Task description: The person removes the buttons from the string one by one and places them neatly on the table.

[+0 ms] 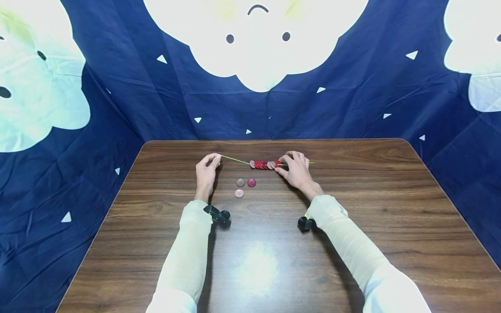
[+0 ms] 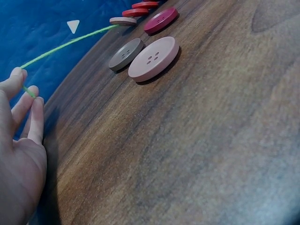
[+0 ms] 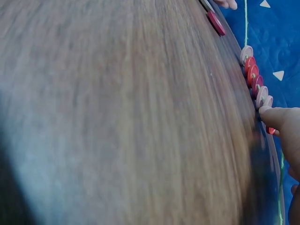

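A bright green string [image 1: 236, 160] runs through a row of red and pale pink buttons [image 1: 260, 165] near the table's far side. Its left end is pinched between the thumb and fingers of my left hand [image 1: 206, 176], and the stretch to the buttons is taut. At the row's right end, my right hand [image 1: 298, 171] pinches a red button [image 3: 271, 131], partly covered by the thumb in the right wrist view. Beyond this hand the string's tail [image 3: 281, 187] comes out. Nearer me lie a taupe button [image 2: 126, 55], a magenta button [image 2: 161, 20] and a pale pink button [image 2: 154, 59].
The brown wood-grain table [image 1: 258, 217] ends at a far edge just behind the hands. A dark blue cloth [image 1: 270, 108] with white clouds hangs behind and at both sides. Black wrist cameras stick out from the left sleeve [image 1: 193, 243] and the right sleeve [image 1: 352, 248].
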### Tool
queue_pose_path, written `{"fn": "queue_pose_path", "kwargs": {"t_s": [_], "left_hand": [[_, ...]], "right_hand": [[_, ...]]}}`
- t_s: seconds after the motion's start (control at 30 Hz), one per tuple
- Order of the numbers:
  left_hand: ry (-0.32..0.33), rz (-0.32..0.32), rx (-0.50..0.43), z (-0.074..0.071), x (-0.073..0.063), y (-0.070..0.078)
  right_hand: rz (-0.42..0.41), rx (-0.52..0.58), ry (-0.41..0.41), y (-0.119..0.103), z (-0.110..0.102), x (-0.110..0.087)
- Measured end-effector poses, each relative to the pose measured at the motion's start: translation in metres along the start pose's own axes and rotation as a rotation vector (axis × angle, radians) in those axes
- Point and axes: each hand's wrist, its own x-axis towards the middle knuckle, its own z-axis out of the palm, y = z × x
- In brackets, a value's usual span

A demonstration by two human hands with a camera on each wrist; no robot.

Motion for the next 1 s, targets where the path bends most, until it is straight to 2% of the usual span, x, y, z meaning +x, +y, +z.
{"fn": "queue_pose_path", "kwargs": {"t_s": [0.13, 0.4, 0.53, 0.7, 0.93, 1.0], "left_hand": [[-0.015, -0.012, -0.019, -0.001, -0.001, 0.004], [-0.033, 0.000, -0.010, -0.001, -0.017, 0.029], [-0.035, 0.002, -0.011, -0.001, -0.020, 0.034], [-0.038, -0.012, -0.030, -0.001, -0.015, 0.029], [0.007, 0.014, -0.047, 0.001, -0.003, 0.005], [0.002, 0.010, -0.049, 0.000, -0.006, 0.011]], "right_hand": [[0.004, 0.001, -0.002, 0.002, -0.002, -0.001], [0.009, 0.008, 0.014, 0.008, -0.006, -0.003], [0.011, 0.019, 0.019, 0.010, -0.008, -0.004], [0.018, 0.013, 0.013, 0.012, -0.011, -0.005], [0.021, 0.012, 0.027, 0.016, -0.014, -0.007], [0.025, 0.016, 0.031, 0.017, -0.015, -0.007]]}}
